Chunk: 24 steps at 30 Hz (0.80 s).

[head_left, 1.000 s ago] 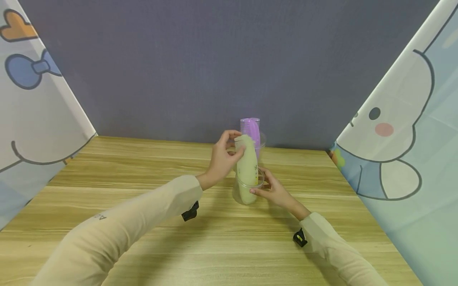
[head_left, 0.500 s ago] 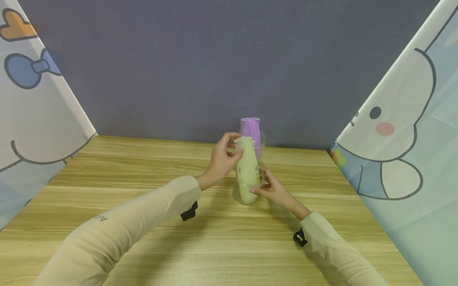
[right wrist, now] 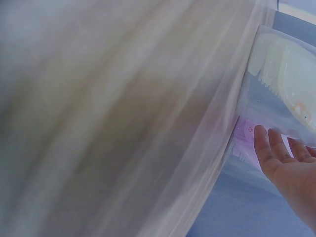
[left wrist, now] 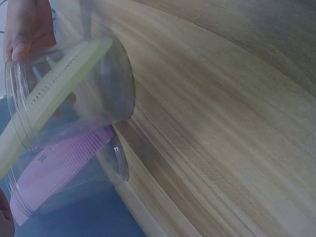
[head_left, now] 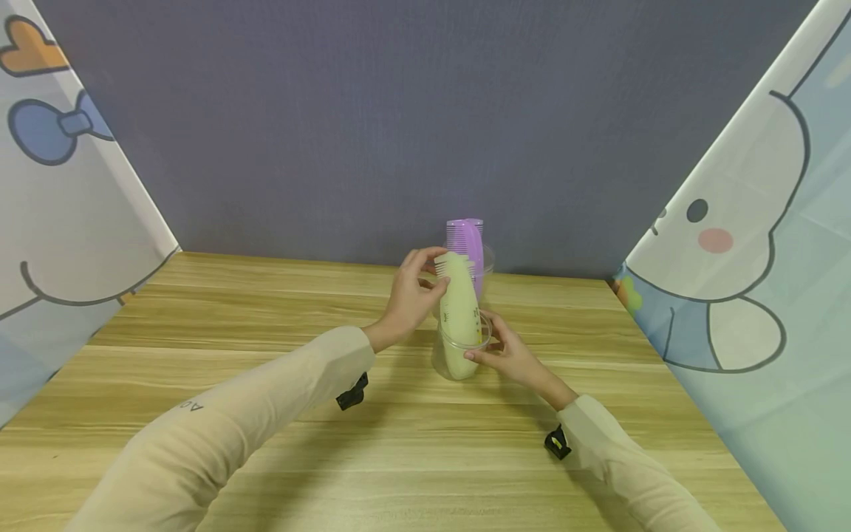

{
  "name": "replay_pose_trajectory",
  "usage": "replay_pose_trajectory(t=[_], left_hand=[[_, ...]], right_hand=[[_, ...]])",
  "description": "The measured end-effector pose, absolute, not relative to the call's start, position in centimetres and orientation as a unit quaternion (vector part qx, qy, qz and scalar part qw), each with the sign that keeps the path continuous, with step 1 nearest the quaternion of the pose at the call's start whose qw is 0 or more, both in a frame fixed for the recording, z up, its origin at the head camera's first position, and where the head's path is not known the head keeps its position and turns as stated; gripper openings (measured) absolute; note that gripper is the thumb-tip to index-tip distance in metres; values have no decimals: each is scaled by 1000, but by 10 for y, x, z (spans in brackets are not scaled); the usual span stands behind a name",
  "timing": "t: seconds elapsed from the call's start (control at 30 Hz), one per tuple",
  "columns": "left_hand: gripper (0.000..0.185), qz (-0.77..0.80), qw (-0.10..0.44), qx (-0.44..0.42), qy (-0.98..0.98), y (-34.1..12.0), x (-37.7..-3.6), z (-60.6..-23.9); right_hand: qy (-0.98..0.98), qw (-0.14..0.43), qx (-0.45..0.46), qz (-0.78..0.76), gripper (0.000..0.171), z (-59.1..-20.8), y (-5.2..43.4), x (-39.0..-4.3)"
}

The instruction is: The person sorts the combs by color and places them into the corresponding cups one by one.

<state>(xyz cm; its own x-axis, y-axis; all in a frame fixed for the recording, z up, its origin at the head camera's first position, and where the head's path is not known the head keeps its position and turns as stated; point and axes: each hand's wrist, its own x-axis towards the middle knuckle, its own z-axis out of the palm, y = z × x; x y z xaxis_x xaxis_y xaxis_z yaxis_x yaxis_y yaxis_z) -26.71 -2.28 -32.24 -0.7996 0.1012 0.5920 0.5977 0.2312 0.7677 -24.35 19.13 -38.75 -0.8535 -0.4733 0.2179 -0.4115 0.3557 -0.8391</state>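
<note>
Pale green combs (head_left: 460, 307) stand upright and overlapping in a clear plastic cup (head_left: 440, 360), teeth end up. My left hand (head_left: 411, 295) pinches their top between thumb and fingers. On the cup's right side, my right hand (head_left: 513, 358) grips the rim, thumb in front. Just behind, purple combs (head_left: 472, 247) stand in a second clear cup (head_left: 489, 258), partly covered by the green ones. The left wrist view shows a green comb (left wrist: 54, 94) slanting inside the near cup, with a purple comb (left wrist: 59, 165) beside it. In the right wrist view, my right fingers (right wrist: 264, 148) lie against the cup.
Both cups stand on a wood-grain table (head_left: 266, 310), close to a dark grey back panel (head_left: 332, 133). Cartoon-printed side panels (head_left: 751, 244) flank the table. A black wrist strap (head_left: 557, 442) hangs below the right cuff, and another (head_left: 352, 393) below the left.
The green combs' top has shifted and turned slightly in my left fingers, which have moved a little. My right hand and both cups look unmoved.
</note>
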Motion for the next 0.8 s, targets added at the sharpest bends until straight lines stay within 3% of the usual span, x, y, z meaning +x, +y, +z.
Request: replay_pose_trajectory(t=[0.8], left_hand=[[50, -556, 181, -259, -769, -32, -274, -327]], right_hand=[[823, 48, -270, -498, 73, -383, 190, -243]])
